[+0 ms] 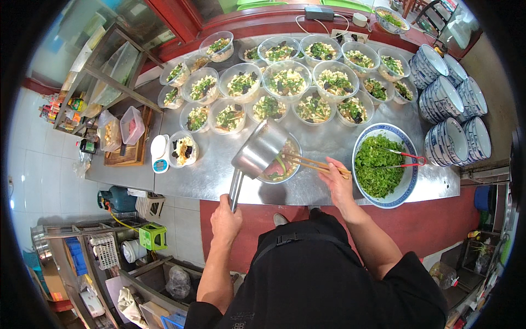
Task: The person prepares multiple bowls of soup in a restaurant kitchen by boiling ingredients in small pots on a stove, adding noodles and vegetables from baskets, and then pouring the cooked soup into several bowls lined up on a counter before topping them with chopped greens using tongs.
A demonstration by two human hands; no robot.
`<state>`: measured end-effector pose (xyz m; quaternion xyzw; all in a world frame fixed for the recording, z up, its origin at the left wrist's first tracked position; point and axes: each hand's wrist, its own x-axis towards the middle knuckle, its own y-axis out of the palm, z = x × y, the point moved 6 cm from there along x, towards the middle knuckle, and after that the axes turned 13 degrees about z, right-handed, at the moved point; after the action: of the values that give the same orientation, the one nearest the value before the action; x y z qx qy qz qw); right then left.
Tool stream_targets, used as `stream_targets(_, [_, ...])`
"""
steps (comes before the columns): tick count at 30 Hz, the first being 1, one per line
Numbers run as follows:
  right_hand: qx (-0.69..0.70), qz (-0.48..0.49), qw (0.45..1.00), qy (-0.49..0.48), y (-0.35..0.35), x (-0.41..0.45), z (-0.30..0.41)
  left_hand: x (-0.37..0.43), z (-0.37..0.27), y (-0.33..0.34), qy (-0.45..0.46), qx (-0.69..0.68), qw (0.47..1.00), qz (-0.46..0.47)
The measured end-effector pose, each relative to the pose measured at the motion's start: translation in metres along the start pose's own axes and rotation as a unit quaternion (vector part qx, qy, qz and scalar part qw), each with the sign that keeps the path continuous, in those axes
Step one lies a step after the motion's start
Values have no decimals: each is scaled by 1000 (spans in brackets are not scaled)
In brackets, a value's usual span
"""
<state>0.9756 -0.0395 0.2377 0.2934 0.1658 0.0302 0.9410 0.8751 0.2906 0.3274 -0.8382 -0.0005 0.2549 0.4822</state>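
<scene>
My left hand (226, 221) grips the long handle of a stainless steel saucepan (263, 146), which is tilted over a round clear plastic bowl (298, 154) near the front of the metal table. Pinkish slices and a green strip (280, 161) show at the pan's mouth; the pan hides part of the bowl. My right hand (336, 181) holds a pair of wooden chopsticks (311, 163), their tips reaching into the pan's mouth. To the right stands a large blue-and-white bowl (412, 181) of chopped greens (380, 168), with red-handled tongs (411, 160) resting in it.
Several filled clear plastic bowls (286, 80) crowd the back of the steel table (213, 172). Nested patterned bowls (441, 100) stack up on the right. On the left are a digital scale (160, 154), another filled tub (183, 149), a wooden board (141, 144) and a rack (111, 78).
</scene>
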Motion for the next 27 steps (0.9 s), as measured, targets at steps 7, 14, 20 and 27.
stream_targets(7, [-152,32,988,-17,14,-15,39,7,5,-19,9,1,1000,-19])
stream_targets(14, [-216,81,970,-75,35,-33,75,6,26,-11,-37,-172,984,26])
stream_targets(20, [-212,130,966,-68,72,9,23,7,21,4,-5,-193,981,25])
stream_targets(27, [-167,114,978,-44,62,5,26,8,37,2,-14,-149,987,-54])
